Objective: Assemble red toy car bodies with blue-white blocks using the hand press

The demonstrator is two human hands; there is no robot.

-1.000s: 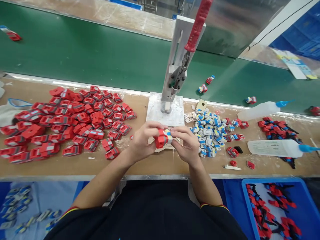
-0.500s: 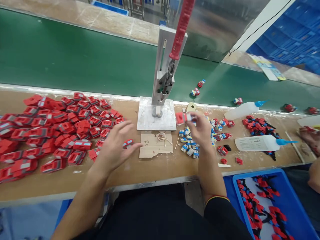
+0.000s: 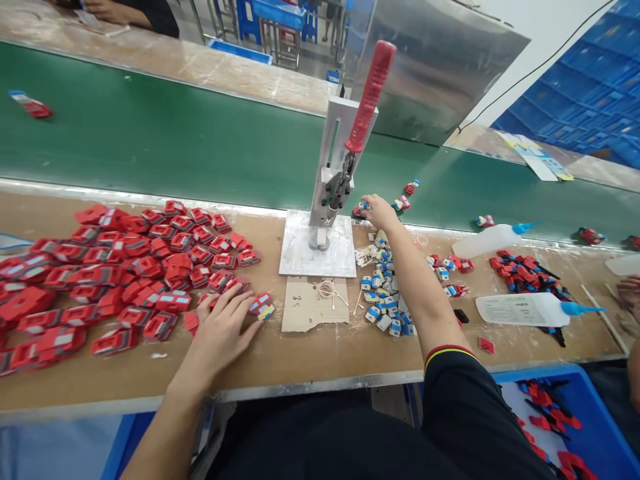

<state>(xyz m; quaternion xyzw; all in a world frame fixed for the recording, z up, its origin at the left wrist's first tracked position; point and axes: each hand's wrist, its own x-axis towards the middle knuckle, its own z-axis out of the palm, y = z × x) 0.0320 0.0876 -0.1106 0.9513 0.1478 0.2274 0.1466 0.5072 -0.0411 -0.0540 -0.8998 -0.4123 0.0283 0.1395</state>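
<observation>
My right hand (image 3: pixel 379 210) reaches out to the near edge of the green conveyor belt (image 3: pixel 200 147), its fingers closed on a small red and blue toy piece (image 3: pixel 360 210). My left hand (image 3: pixel 220 330) lies with fingers spread on the wooden bench, fingertips touching red pieces at the right edge of the big red pile (image 3: pixel 115 273); one loose red piece (image 3: pixel 263 305) lies just past my fingers. A hand press with a red lever (image 3: pixel 367 97) stands on a metal base plate (image 3: pixel 300 257) between my hands.
A heap of small blue and white parts (image 3: pixel 385 300) lies right of the press. Two glue bottles (image 3: pixel 520 310) and red-black parts (image 3: pixel 525 273) are at the right, with a blue tray (image 3: pixel 590 407) below. Finished pieces (image 3: pixel 407 193) ride the belt. Another person's hand (image 3: pixel 627 290) is at the far right.
My right hand carried the assembled piece from the bench centre out to the belt's edge. My left hand let go of it and dropped onto the red pile's edge.
</observation>
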